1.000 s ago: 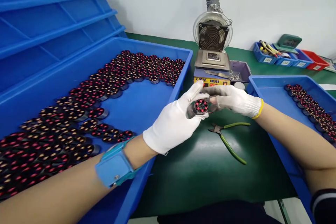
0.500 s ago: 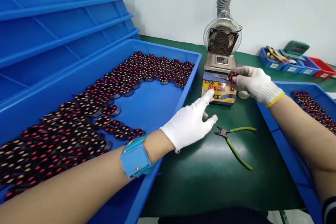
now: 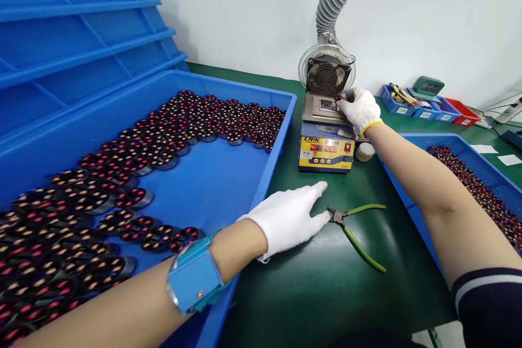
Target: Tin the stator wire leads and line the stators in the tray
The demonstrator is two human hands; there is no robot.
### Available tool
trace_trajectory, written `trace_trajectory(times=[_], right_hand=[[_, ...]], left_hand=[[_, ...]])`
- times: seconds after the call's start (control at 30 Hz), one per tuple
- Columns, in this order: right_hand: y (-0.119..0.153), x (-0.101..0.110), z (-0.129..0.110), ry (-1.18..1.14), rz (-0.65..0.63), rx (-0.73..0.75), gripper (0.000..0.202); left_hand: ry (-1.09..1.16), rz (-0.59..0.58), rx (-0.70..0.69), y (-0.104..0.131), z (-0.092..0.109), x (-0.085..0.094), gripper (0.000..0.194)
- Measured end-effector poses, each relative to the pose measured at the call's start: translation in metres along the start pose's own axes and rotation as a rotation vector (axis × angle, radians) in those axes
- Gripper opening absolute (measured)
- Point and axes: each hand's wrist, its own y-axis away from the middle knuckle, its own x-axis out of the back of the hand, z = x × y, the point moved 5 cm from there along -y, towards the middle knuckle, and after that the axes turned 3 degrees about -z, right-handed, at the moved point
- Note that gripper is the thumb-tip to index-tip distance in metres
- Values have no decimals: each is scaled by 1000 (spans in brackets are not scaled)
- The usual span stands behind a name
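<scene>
I count one coil ring [image 3: 339, 98] in the right hand [image 3: 360, 109], grip clamped on it, at the metal-topped unit [image 3: 325, 147]; one fan [image 3: 326, 79] behind. One pair of pliers [image 3: 337, 216] by the left hand [image 3: 285, 220], its grip apart. Two large trays [image 3: 212, 179] hold many rings [image 3: 234, 137]; three blue bins [image 3: 390, 103], one red bin [image 3: 460, 118] beyond.

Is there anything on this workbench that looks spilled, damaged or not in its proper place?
Nothing clearly looks spilled or damaged. At most, the green-handled pliers seem slightly untidy: they lie loose and spread open on the green tabletop, close to the left hand.
</scene>
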Motion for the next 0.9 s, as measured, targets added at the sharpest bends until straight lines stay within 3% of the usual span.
trace_trajectory(times=[0.43,0.73,0.9], right_hand=[[-6,9,2,-95,3,4,29],[8,2,-5,58,3,30,27],[8,16,-8,-53,31,4,28]], left_hand=[[-4,-11,2,-2,-1,-2,72],[9,-10,9,-2,-1,-1,73],[13,-13,4,-2,-1,-2,74]])
